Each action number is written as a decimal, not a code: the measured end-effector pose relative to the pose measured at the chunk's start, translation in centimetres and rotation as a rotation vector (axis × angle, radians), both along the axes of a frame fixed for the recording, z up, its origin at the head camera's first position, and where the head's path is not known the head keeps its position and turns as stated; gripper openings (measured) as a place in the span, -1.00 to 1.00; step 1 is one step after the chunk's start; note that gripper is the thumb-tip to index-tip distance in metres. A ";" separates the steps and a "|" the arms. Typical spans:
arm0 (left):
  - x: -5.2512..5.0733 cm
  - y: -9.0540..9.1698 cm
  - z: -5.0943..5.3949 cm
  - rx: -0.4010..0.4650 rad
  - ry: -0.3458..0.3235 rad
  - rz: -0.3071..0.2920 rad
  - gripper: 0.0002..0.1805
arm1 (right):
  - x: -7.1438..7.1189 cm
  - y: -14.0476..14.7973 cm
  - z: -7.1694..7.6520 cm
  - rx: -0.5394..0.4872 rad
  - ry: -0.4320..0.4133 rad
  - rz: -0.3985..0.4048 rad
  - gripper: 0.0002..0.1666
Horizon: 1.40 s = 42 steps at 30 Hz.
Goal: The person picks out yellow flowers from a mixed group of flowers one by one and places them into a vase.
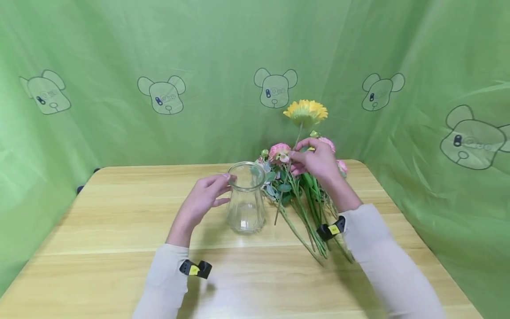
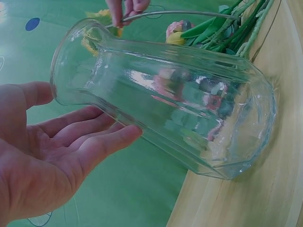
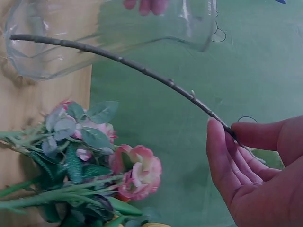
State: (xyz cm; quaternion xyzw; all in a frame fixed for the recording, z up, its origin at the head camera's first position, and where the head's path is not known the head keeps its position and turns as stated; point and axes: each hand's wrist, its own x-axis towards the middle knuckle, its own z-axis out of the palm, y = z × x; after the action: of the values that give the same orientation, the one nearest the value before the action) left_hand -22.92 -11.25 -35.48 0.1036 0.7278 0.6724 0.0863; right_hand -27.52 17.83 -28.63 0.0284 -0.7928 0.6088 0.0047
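A clear glass vase stands upright on the table. My left hand is at its left side, thumb and fingers touching the rim and neck; in the left wrist view the fingers lie fairly straight along the glass. Up to the right of the vase, my right hand pinches the stem of a yellow flower, its bloom on top. The right wrist view shows the thin bare stem between thumb and fingertips, curving down to its free end in front of the vase.
Pink flowers with green leaves and long stems lie on the wooden table right of the vase, under my right hand. A green curtain with bear-head outlines hangs behind and at both sides.
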 end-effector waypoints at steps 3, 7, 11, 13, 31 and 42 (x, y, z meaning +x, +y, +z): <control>0.0 0.0 0.0 0.001 0.000 0.002 -0.44 | -0.3 0.1 1.0 -0.012 0.016 -0.025 -0.70; 0.0 0.0 0.0 0.006 -0.004 0.000 -0.44 | -0.6 0.3 2.3 -0.013 0.040 -0.070 -0.66; 0.0 0.0 0.0 0.009 -0.008 -0.002 -0.44 | -0.9 0.4 3.7 0.030 0.082 -0.104 -0.65; 0.0 -0.1 0.0 0.008 -0.010 -0.001 -0.44 | -1.1 0.4 4.4 0.049 0.098 -0.113 -0.65; 0.0 0.0 0.1 0.011 -0.017 -0.001 -0.44 | -2.6 -0.7 8.9 -0.119 0.084 -0.163 -0.62; 0.1 -0.1 0.0 0.007 -0.008 -0.002 -0.44 | -2.6 -3.0 6.5 0.035 0.114 -0.109 -0.80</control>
State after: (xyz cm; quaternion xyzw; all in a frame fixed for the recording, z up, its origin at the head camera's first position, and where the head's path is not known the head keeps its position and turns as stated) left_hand -22.85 -11.35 -35.46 0.1019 0.7250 0.6752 0.0896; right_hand -30.16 14.82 -22.10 0.0199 -0.8022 0.5910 0.0825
